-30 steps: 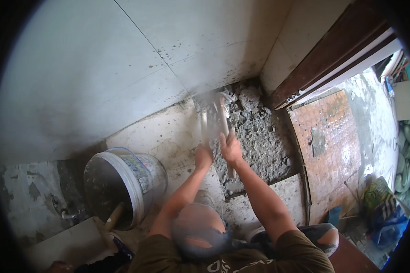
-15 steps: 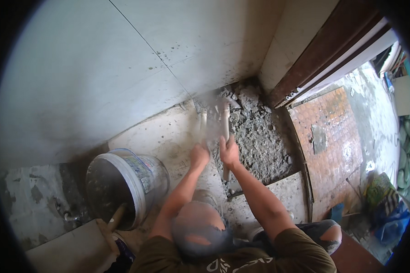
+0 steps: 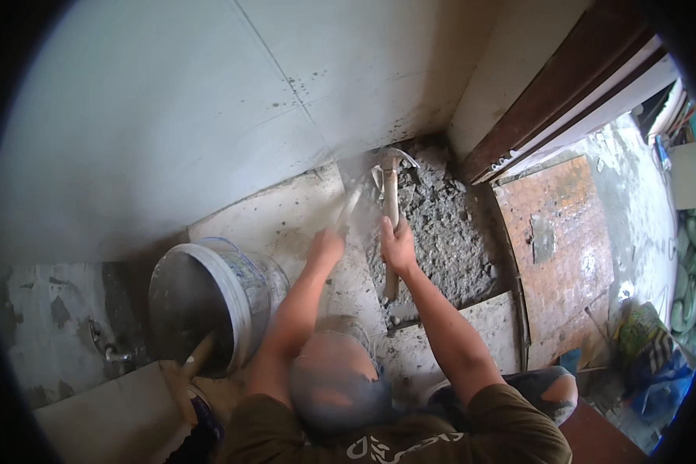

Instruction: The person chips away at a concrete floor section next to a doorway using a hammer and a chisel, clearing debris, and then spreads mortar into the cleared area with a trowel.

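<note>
My right hand (image 3: 398, 246) is closed around the wooden handle of a hammer (image 3: 392, 193). Its curved metal head rests on or just above the broken grey rubble (image 3: 448, 243), near the wall; contact is unclear. To its left, my left hand (image 3: 326, 247) grips a pale rod-like handle (image 3: 351, 203) that slants away toward the edge of the rubble. Haze or blur hides the far end of that tool, so its kind does not show. The rubble fills a sunken patch between pale floor tiles (image 3: 286, 209).
A whitish bucket (image 3: 243, 309) leans at the left with a wooden handle (image 3: 199, 354) in it. A pipe fitting (image 3: 116, 354) sticks out beyond. To the right stand a brown door frame (image 3: 549, 93), a worn brown board (image 3: 557, 232) and plastic bags (image 3: 661, 379).
My hands have spread slightly apart, the left one moving leftward. The pale handle now slants instead of standing nearly straight. The hammer head shows more clearly. The view has shifted a little.
</note>
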Demonstrator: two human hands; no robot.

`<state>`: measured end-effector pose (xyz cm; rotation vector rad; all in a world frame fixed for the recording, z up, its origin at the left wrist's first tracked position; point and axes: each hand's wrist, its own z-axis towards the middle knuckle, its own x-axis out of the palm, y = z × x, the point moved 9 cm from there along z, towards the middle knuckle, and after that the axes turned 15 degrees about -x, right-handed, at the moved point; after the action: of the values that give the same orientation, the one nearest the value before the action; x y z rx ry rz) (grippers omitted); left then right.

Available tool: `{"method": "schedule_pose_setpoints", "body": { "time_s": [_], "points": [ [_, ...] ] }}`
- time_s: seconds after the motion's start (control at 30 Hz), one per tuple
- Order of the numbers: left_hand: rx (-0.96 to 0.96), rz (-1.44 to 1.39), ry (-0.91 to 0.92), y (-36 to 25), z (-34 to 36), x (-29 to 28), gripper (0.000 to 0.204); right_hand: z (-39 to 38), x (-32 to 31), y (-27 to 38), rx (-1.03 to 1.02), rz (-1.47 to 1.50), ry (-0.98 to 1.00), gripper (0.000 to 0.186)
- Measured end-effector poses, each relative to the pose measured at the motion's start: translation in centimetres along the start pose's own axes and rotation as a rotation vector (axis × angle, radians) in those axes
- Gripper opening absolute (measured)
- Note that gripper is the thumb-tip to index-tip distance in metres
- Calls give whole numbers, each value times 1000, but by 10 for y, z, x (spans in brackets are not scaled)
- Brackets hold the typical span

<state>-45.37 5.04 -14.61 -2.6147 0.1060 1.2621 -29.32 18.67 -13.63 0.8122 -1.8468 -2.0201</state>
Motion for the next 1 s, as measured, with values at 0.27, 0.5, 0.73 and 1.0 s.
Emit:
{"method": "schedule_pose_setpoints", "body": {
  "time_s": [0.27, 0.5, 0.73, 1.0],
  "points": [
    [60, -35, -84, -22, -6, -13, 54, -43, -17, 38, 149, 225, 24, 29],
    [-66, -207, -39, -12, -10, 13, 60, -48, -51, 33, 216, 240, 6, 32],
    [-17, -114, -55, -19, -11, -10, 58, -43, -56, 40, 195, 286, -64, 33],
    [-27, -8, -155, -40, 37, -47, 52, -46, -57, 40, 248, 285, -45, 33]
  ]
}}
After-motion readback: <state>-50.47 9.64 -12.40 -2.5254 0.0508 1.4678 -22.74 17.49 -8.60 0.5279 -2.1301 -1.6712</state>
